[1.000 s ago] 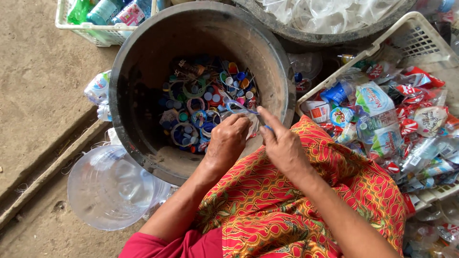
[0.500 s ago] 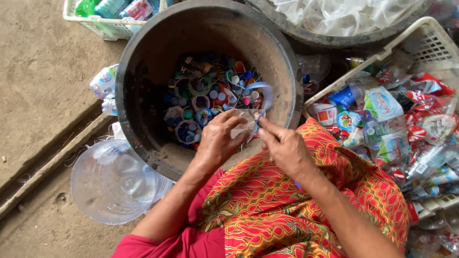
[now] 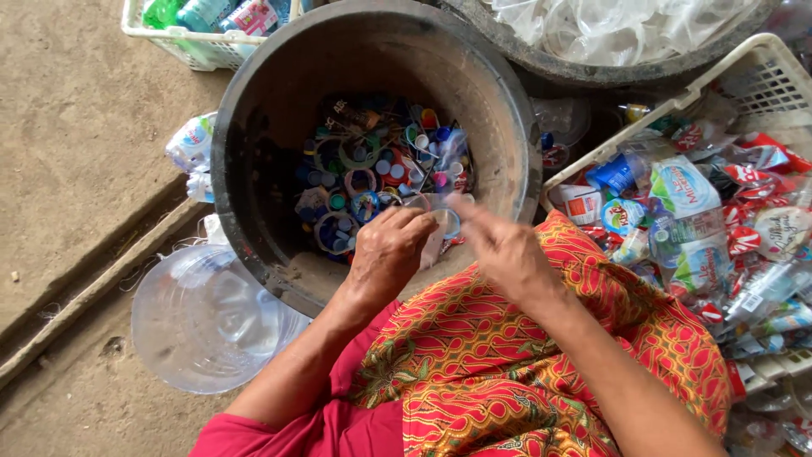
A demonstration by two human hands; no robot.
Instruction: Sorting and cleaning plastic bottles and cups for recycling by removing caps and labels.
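Clear plastic piece [image 3: 436, 227] sits between the person's two hands, just over the near edge of the big dark tub [image 3: 254, 127]. It is small, thin and see-through. The left hand [image 3: 389, 254] is curled around it, fingers bent in tight. The right hand [image 3: 503, 250] is partly open, with its fingers stretched toward the piece; the picture is too blurry to tell if they pinch it.

Down in the tub lies a heap of bottle caps and rings [image 3: 372, 182], blue, white, green and red. On the right stands a white basket [image 3: 761, 72] full of torn wrappers [image 3: 702, 220]: pale blue ones with round shapes, red and white ones, a small blue one near the basket's left edge. At the far left is another white basket [image 3: 182, 46] with green and pale bottles. A squashed bottle with a blue and white wrapper [image 3: 190, 144] lies left of the tub. A clear round lid [image 3: 203, 317] lies on the ground at the near left. At the far side is a second dark tub [image 3: 592, 72] holding clear cups. The person's lap is covered by a red and yellow patterned cloth [image 3: 524, 364].

Half a second ago a pale ring hung in the air above the hands. Now it is gone, and the right hand has opened wider.
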